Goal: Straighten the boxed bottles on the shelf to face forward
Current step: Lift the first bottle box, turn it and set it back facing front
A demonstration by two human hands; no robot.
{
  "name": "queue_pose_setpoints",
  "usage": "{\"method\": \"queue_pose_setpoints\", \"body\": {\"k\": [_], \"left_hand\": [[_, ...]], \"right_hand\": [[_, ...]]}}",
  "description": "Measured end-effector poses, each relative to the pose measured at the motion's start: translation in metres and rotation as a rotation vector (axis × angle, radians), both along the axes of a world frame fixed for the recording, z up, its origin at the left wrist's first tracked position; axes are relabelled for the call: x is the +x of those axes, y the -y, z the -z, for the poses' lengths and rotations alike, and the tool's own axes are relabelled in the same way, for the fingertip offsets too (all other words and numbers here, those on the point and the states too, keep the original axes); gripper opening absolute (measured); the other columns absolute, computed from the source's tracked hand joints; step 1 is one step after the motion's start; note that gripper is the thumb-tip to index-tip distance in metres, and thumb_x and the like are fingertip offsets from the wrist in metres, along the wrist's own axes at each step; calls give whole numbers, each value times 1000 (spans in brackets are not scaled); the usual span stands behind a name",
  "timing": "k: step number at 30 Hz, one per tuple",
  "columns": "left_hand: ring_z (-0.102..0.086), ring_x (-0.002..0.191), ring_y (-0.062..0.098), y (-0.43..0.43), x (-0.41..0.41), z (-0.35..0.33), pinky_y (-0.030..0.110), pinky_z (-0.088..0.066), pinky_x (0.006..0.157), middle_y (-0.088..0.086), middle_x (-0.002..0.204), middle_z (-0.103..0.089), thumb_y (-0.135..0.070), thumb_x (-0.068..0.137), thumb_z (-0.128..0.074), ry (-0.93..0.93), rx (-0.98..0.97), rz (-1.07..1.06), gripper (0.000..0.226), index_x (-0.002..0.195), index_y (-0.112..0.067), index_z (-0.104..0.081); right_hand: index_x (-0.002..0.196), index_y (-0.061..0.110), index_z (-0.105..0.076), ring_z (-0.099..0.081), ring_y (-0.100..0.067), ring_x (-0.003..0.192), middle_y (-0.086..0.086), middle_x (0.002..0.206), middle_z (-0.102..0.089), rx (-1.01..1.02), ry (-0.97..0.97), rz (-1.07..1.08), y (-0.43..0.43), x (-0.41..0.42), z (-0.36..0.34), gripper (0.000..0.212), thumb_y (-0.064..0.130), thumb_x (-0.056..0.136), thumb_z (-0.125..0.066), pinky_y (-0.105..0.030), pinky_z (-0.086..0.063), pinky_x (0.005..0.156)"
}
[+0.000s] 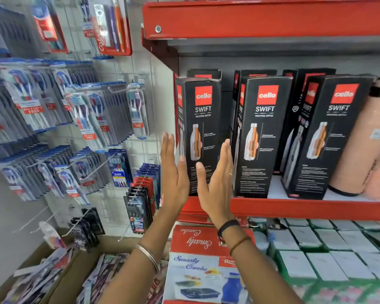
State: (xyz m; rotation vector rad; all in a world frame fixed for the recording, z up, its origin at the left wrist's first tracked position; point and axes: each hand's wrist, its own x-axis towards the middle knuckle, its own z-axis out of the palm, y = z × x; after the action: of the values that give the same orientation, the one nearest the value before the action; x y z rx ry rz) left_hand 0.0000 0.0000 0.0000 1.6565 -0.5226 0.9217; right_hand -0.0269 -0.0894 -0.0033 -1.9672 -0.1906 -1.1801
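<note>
Three black "cello SWIFT" boxed bottles stand in the front row on a red shelf (305, 208). The left box (203, 119) faces nearly forward at the shelf's left end. My left hand (173, 172) lies flat against its left side, thumb on the front face. My right hand (217, 183) presses flat on its right side, in the gap beside the middle box (263, 137). The middle box and the right box (331, 137) are turned slightly, showing their left sides. More black boxes (305, 84) stand behind them.
A pink flask (364, 139) stands right of the boxes. The upper red shelf (261, 20) hangs close above. Toothbrush packs (53, 117) hang on the left wall. Below are a "Smarty Combo" box (198, 260) and several white boxes (327, 249).
</note>
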Motion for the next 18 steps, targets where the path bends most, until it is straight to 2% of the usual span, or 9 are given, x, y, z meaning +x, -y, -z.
{"method": "queue_pose_setpoints", "body": {"k": [2, 5, 7, 10, 13, 15, 18], "left_hand": [[-9, 148, 1, -2, 10, 1, 40, -12, 124, -11, 161, -12, -35, 102, -26, -156, -68, 33, 48, 147, -35, -13], [-11, 144, -2, -2, 25, 6, 39, -11, 123, -23, 152, -13, -38, 103, -23, -376, -132, 154, 48, 150, -33, -12], [-11, 145, 3, -2, 32, 4, 40, -12, 123, -20, 154, -12, -40, 103, -21, -478, -162, 212, 49, 150, -33, -10], [-12, 148, 12, -2, 42, 6, 39, -12, 122, -6, 162, -11, -43, 101, -22, -627, -205, 307, 53, 151, -30, -10], [-25, 146, 15, -5, 50, 9, 43, -21, 121, -2, 159, -25, -55, 96, -29, -653, -217, 347, 58, 149, -32, -23], [-37, 141, 16, -9, 58, 12, 47, -29, 118, -3, 153, -39, -68, 84, -37, -683, -222, 360, 67, 144, -38, -33], [-40, 139, 17, -12, 62, 15, 49, -32, 116, -5, 150, -43, -70, 82, -38, -675, -219, 373, 63, 139, -44, -37]], "right_hand": [[150, 12, -4, -16, -18, 149, -8, 162, -11, 47, -75, 32, -3, 11, 1, 81, 45, 92, -49, -38, -29, 118], [150, 7, -4, -27, -27, 145, -15, 159, -18, 41, -196, 85, -6, 22, 3, 94, 53, 86, -55, -39, -36, 112], [150, 9, -4, -34, -27, 141, -15, 157, -25, 39, -253, 96, -7, 26, 2, 99, 56, 82, -58, -36, -39, 107], [151, 12, -4, -44, -26, 134, -13, 152, -38, 30, -302, 155, -7, 27, 1, 109, 64, 74, -62, -35, -46, 98], [150, 14, -11, -46, -25, 133, -9, 150, -41, 11, -338, 211, -8, 29, -3, 111, 67, 69, -65, -37, -48, 94], [148, 14, -18, -46, -24, 133, -7, 149, -43, 12, -335, 223, -7, 29, -6, 109, 65, 66, -69, -37, -47, 95], [146, 16, -25, -49, -24, 130, -6, 145, -48, 28, -289, 222, -7, 26, -9, 107, 62, 63, -74, -38, -48, 94]]}}
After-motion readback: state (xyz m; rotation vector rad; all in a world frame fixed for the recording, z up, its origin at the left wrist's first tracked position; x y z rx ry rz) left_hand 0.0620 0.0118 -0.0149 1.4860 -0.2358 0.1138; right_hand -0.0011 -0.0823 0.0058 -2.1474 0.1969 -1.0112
